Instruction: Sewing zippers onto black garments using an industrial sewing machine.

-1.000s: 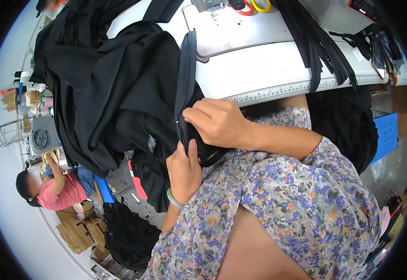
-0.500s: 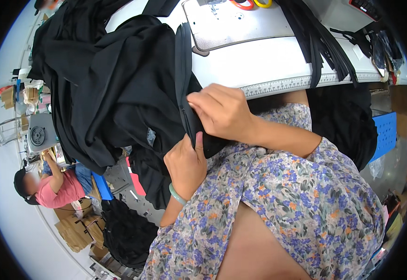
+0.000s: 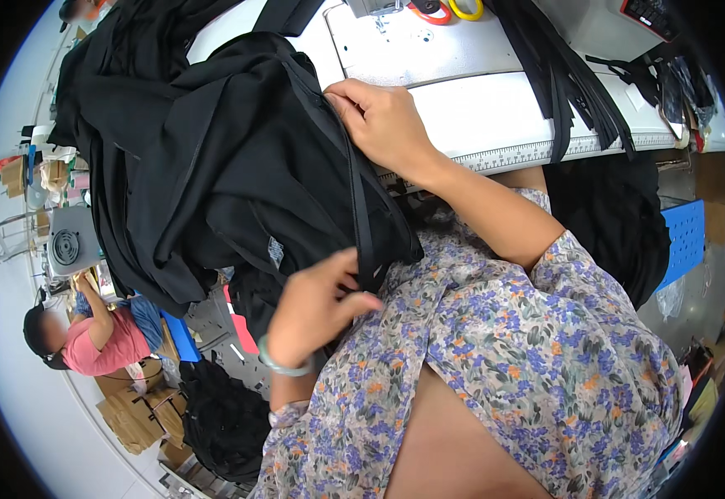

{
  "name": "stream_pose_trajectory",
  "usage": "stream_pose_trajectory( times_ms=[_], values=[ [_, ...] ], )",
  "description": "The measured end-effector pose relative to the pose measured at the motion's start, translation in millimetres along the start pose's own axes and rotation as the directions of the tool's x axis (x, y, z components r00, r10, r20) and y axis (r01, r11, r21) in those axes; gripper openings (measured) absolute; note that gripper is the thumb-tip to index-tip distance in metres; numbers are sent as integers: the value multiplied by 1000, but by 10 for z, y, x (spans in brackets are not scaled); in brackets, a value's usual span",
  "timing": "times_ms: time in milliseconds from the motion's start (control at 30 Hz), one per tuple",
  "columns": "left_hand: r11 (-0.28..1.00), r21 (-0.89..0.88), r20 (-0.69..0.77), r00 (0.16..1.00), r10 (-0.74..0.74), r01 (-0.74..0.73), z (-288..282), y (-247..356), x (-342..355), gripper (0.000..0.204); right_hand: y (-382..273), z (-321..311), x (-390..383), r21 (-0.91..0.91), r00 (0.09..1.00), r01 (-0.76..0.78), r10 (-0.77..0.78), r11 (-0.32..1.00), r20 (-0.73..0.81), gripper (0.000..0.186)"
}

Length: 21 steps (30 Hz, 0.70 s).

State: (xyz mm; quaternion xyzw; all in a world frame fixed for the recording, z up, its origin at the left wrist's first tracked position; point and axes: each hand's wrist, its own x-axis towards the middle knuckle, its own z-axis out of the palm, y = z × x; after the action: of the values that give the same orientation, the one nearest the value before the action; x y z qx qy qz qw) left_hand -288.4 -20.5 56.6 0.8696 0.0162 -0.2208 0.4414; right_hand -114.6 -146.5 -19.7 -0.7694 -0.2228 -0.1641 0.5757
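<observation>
A large black garment point(image 3: 238, 166) lies in folds over the left part of the white table and hangs off its front edge. Along its right side runs a narrow black strip point(image 3: 361, 208) that looks like zipper tape. My right hand point(image 3: 383, 125) pinches the garment's edge near the strip's upper part, at the table's front. Lower down, my left hand point(image 3: 313, 303), with a pale green bangle point(image 3: 283, 366) on the wrist, has its thumb and fingers apart beside the strip's lower end. A small pale label point(image 3: 275, 251) shows on the cloth nearby.
Behind the garment is a sewing machine's metal plate point(image 3: 429, 46), with red and yellow scissor handles point(image 3: 466, 8) beyond. Black strips point(image 3: 558, 91) hang over the table's ruler edge point(image 3: 504, 156). Black cloth point(image 3: 608, 216) lies at right. A person in pink point(image 3: 113, 339) sits at far left.
My right hand has moved up and away along the garment's edge. The left hand has loosened its grip and opened a little lower. The strip now slants down to the right.
</observation>
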Motion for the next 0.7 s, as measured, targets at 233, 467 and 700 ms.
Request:
stream_pose_trajectory(
  times_ms=[233, 467, 700],
  values=[
    [557, 554, -169, 572, 803, -618, -828, 427, 1110, 25, -107, -3, -35, -42, 993, 92, -88, 995, 84, 16],
    [690, 476, 379, 835, 399, -545, -1190, 275, 1643, 19, -248, -255, -292, 73, 876, -280, 224, 957, 428, 28],
    [709, 476, 285, 854, 436, -520, -1361, 29, 1476, 19, -192, -245, -224, 172, 913, -297, 226, 939, 341, 19]
  ],
)
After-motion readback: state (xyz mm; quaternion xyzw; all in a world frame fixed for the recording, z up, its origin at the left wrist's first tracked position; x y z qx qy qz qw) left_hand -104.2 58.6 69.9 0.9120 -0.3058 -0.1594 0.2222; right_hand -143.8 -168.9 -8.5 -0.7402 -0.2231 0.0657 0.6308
